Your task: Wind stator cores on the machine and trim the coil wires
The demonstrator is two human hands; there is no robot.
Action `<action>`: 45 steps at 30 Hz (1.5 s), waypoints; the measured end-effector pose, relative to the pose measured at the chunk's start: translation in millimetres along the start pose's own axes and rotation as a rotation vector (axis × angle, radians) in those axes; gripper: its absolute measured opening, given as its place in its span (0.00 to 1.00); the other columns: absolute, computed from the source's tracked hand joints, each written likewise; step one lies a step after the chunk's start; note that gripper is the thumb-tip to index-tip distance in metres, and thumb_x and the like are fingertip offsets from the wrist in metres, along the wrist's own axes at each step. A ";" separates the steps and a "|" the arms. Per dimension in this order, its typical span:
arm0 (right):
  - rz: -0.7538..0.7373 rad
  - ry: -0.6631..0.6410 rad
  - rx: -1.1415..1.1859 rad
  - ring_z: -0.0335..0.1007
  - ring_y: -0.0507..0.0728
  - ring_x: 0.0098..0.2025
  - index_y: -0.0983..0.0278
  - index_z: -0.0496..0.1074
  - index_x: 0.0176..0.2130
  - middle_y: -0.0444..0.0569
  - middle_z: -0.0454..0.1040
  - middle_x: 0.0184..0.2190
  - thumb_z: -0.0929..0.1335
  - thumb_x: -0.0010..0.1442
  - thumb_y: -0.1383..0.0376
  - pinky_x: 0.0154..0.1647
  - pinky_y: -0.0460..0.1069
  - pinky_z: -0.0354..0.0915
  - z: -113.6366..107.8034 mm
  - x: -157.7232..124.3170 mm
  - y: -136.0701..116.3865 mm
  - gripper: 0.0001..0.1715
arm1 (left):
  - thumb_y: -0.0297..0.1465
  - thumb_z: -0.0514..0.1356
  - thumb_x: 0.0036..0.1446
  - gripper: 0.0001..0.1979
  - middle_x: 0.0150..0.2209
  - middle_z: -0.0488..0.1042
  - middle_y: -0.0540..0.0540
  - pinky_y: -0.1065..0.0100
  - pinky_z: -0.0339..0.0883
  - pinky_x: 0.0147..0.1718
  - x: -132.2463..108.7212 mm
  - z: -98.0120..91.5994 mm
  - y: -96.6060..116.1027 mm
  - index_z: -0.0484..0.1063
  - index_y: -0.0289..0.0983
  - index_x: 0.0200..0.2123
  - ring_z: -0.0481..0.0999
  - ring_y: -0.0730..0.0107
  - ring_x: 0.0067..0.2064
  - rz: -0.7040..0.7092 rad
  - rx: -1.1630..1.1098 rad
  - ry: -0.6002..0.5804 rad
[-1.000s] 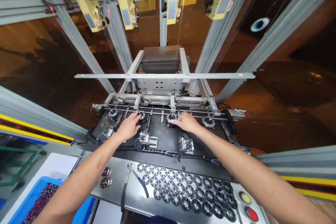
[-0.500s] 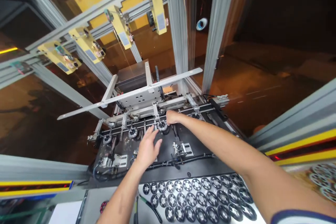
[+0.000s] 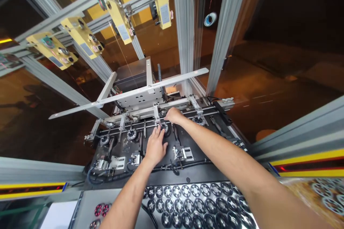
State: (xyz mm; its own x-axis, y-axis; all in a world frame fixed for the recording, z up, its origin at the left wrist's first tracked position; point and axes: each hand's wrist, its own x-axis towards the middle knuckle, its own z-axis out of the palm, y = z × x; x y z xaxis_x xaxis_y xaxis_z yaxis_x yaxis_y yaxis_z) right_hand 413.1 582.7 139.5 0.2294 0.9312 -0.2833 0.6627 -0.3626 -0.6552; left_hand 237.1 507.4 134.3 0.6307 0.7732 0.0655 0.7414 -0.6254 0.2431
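Here, at the centre station: A slotted ring core [image 3: 166,128], third from the left in its row, sits on the black machine bed [image 3: 199,154] beside a silver clamp arm [image 3: 156,112].
Left hand: Fingers loosely spread, the left hand [image 3: 156,146] reaches up from the lower centre of the frame, its fingertips at the core's near left edge. Good practice would be a light touch on the rim, slots uncovered.
Right hand: Fingers curled, the right hand [image 3: 174,115] hangs just above and beyond the same core; whether it pinches anything cannot be told. Working low and close to the core should give the finest control.
Overhead strand: A hair-thin strand [image 3: 118,40] drops from a yellow tensioner unit [image 3: 119,16] in the upper left. Such strands probably kink or snap easily, so gentle, even handling and wrists clear of the clamp arm seem wise.
Counter: Black slotted rings [image 3: 179,205] stand in rows along the counter [image 3: 87,202], lower centre, with red-wound cores [image 3: 105,209] farther left. Forearms are best kept raised over those rows, since a brush could scatter them.
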 end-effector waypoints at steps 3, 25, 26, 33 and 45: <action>-0.013 -0.053 0.053 0.73 0.58 0.45 0.66 0.70 0.50 0.50 0.73 0.48 0.68 0.65 0.59 0.44 0.56 0.72 7.2 -8.4 4.9 0.18 | 0.24 0.60 0.52 0.33 0.68 0.55 0.34 0.45 0.60 0.61 0.6 -2.2 -2.7 0.60 0.35 0.62 0.53 0.46 0.69 -0.008 0.012 -0.047; 0.133 0.194 -0.326 0.71 0.59 0.49 0.65 0.72 0.46 0.51 0.73 0.48 0.68 0.65 0.61 0.52 0.59 0.68 -107.3 -113.8 89.2 0.12 | 0.26 0.61 0.54 0.27 0.66 0.62 0.40 0.53 0.57 0.64 74.5 -17.1 74.8 0.66 0.36 0.59 0.59 0.54 0.67 0.387 -0.046 -0.207; 0.121 0.164 -0.321 0.71 0.58 0.49 0.65 0.72 0.47 0.51 0.73 0.49 0.68 0.65 0.61 0.50 0.59 0.69 -105.7 -107.2 92.0 0.13 | 0.25 0.62 0.53 0.30 0.67 0.60 0.39 0.51 0.57 0.63 80.1 -11.1 80.1 0.64 0.37 0.60 0.58 0.53 0.68 0.406 -0.035 -0.227; 0.078 -0.016 -0.259 0.73 0.57 0.44 0.66 0.72 0.47 0.49 0.74 0.47 0.68 0.65 0.60 0.44 0.55 0.72 -94.8 -78.9 102.9 0.14 | 0.32 0.64 0.53 0.38 0.70 0.50 0.34 0.48 0.54 0.63 90.6 8.9 89.5 0.54 0.35 0.65 0.51 0.47 0.70 0.452 0.043 -0.341; 0.218 -0.020 -0.290 0.73 0.59 0.46 0.65 0.70 0.50 0.51 0.72 0.49 0.68 0.65 0.59 0.45 0.56 0.72 -93.5 -22.7 116.2 0.17 | 0.32 0.63 0.54 0.42 0.73 0.40 0.41 0.55 0.64 0.57 93.3 6.3 86.3 0.47 0.40 0.68 0.59 0.47 0.67 0.426 0.113 -0.462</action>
State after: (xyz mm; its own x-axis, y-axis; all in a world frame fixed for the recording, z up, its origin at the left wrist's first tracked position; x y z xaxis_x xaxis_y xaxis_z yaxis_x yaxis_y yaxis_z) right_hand 551.6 522.9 135.3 0.3755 0.8313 -0.4097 0.7753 -0.5240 -0.3526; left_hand 361.4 525.0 155.3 0.8907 0.3451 -0.2960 0.4073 -0.8950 0.1821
